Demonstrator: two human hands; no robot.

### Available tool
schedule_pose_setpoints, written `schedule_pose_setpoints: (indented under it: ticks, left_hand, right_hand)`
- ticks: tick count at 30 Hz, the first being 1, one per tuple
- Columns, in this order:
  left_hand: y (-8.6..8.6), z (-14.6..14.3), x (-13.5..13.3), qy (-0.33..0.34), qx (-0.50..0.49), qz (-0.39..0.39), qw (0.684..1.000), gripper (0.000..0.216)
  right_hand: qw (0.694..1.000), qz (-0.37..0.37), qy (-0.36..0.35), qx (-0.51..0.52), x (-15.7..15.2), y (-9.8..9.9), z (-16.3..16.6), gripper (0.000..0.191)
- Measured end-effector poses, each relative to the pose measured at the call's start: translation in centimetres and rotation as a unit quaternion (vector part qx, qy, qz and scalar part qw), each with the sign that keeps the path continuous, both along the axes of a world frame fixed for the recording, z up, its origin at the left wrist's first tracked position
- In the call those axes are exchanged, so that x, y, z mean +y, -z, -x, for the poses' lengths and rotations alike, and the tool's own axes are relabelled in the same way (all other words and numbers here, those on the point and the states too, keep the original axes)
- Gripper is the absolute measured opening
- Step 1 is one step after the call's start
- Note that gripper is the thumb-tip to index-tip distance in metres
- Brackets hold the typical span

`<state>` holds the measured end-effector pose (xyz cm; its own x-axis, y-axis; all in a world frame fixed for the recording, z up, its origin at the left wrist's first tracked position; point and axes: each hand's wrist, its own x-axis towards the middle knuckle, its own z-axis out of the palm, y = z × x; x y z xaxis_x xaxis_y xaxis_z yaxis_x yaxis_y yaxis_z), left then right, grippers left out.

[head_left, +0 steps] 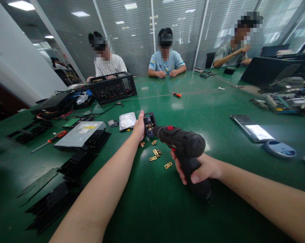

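Note:
My left hand point(139, 127) is closed on a small black block with brass terminals point(149, 122), holding it upright on the green table point(193, 111). My right hand point(200, 170) grips the handle of a black cordless screwdriver point(184, 140). Its tip points left and meets the brass parts of the block. Several loose brass plates and screws point(157, 155) lie on the table just below the block, between my two hands.
A hard disk point(127, 120), an optical drive point(79, 134), a red-handled screwdriver point(51, 139) and black brackets point(66, 182) lie left. A phone point(252, 128) and mouse point(279, 149) lie right. A black chassis point(113, 87) stands further back. Three people sit at the far edge.

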<state>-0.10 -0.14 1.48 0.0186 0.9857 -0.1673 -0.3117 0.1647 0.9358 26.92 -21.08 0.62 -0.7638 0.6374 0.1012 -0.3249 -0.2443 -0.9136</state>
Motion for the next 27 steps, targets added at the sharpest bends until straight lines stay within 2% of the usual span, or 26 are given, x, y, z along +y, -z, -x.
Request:
schedule_pose_setpoints:
  ticks: [7,27]
  left_hand:
    - [0.13,-0.01,0.0,-0.001,-0.001,0.001,1.0,0.077]
    - [-0.2,0.02,-0.26,0.002,-0.008,0.0,1.0,0.072]
  right_hand:
    - [1.0,-0.001,-0.001,-0.001,-0.02,0.21,-0.1,0.087]
    - [1.0,0.012,-0.01,0.003,0.26,0.59,0.03,0.09]
